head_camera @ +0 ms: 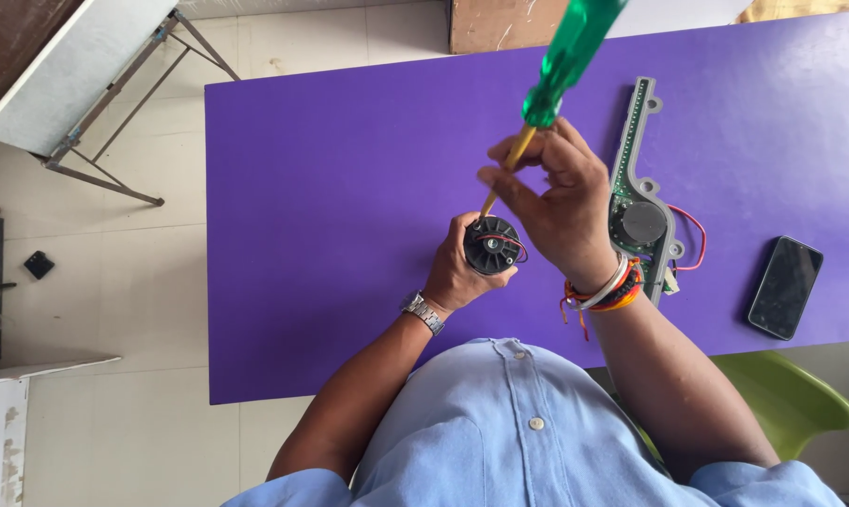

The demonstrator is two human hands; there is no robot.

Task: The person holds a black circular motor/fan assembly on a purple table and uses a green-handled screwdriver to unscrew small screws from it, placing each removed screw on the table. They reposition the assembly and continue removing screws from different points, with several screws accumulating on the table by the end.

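A purple table (331, 169) fills most of the head view, and several things lie on it to the right of the hands: a grey plastic housing (639, 178) with a strip of green circuit board and a round black part set into it, thin red wires (695, 235) looping off its side, and further right, well apart, a dark phone (785, 286) lying flat near the table's near edge. A brown cardboard box (500, 23) stands at the far edge, a green chair (791, 399) shows under the right arm, and a folded metal stand (115, 113) leans on the tiled floor to the left. The right hand (561, 211) sits partly in front of the grey housing and hides its lower left side. The left hand (457, 272), with a watch at the wrist, is wrapped around a small round black motor (492, 246), held just above the table near its middle, its open face turned up toward the camera. The right hand pinches the yellow shaft of a green-handled screwdriver (561, 66) between thumb and fingertips. The screwdriver's long axis runs diagonally, handle up and to the right toward the camera, tip down and to the left, meeting the upper left rim of the motor.
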